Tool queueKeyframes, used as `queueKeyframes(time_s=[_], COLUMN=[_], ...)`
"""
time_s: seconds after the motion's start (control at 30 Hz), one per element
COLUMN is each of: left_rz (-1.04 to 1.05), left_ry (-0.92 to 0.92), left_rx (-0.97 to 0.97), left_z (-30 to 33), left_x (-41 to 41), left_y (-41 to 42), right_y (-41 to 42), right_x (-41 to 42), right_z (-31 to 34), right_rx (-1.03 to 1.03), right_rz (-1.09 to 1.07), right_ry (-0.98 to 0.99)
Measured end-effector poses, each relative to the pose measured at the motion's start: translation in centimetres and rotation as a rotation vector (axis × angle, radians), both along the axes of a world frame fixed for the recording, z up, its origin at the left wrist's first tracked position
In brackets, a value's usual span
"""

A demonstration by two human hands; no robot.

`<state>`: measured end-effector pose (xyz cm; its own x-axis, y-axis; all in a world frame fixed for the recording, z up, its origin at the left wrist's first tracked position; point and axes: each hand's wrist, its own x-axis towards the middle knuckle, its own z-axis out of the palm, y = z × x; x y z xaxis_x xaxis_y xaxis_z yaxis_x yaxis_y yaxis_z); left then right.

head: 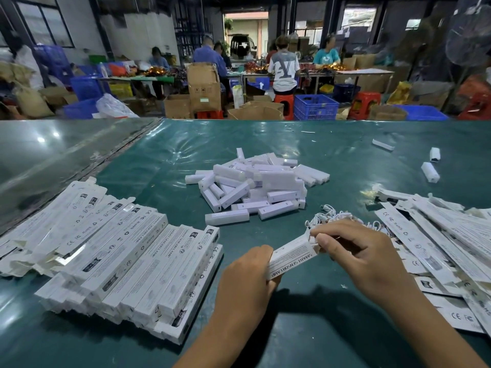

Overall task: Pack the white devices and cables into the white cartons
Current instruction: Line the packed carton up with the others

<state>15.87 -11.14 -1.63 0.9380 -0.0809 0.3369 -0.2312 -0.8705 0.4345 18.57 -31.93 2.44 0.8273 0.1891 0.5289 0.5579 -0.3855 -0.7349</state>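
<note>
My left hand (pixel 248 270) grips the near end of a white carton (pixel 292 257) printed "SMART SENSOR LAMP", held above the green table (pixel 164 166). My right hand (pixel 356 251) pinches the carton's far end at its flap. A heap of white bar-shaped devices (pixel 255 184) lies in the middle of the table. Coiled white cables (pixel 329 212) sit just beyond my right hand. Rows of filled cartons (pixel 127 258) lie at the left. Flat, unfolded cartons (pixel 449 240) are piled at the right.
Loose single devices (pixel 430 171) and a carton piece (pixel 382 144) lie at the far right of the table. Past the far edge are cardboard boxes (pixel 204 87), blue crates (pixel 316 107), red stools and several seated people at other tables.
</note>
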Motion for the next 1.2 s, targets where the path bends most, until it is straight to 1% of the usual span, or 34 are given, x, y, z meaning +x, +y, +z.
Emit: queueKeyframes(time_s=[0.1,0.17,0.27,0.4,0.57,0.67,0.77,0.9,1.03,1.1,1.13,1.2], left_rz=[-0.006,-0.002,-0.004,0.006,0.002,-0.003,0.003,-0.008,-0.027,-0.046,-0.045,-0.035], left_ry=[-0.017,-0.023,-0.021,-0.013,-0.019,-0.014,-0.016,-0.026,-0.019,-0.02,-0.028,-0.045], left_rx=[-0.013,0.003,0.021,0.036,0.045,0.012,-0.06,-0.087,-0.072,-0.122,-0.165,-0.257], left_z=[-0.2,-0.4,-0.6,-0.7,-0.5,-0.4,-0.1,0.1,0.3,0.4,0.4,0.4], left_x=[0.1,0.2,0.3,0.5,0.3,0.3,0.2,0.0,-0.2,-0.2,-0.1,0.1], left_y=[0.2,0.2,0.1,0.1,-0.1,0.0,0.2,0.2,0.2,0.1,0.1,0.1], right_y=[0.5,0.8,0.7,0.4,0.5,0.5,0.9,1.1,1.6,1.7,1.6,1.5], right_x=[0.2,0.3,0.4,0.5,0.2,0.3,0.2,-0.1,-0.2,-0.3,-0.4,-0.5], right_z=[-0.1,-0.2,-0.5,-0.7,-0.2,-0.3,-0.4,-0.2,-0.4,-0.4,-0.4,-0.2], right_rx=[0.38,0.474,0.505,0.461,0.244,0.141,0.121,0.11,0.036,0.02,0.044,0.157], right_rz=[0.067,0.069,0.067,0.064,0.044,0.016,0.02,-0.014,0.05,0.058,0.052,0.037], right_ry=[0.266,0.34,0.399,0.467,0.277,0.21,0.169,0.113,0.149,0.121,0.105,0.101])
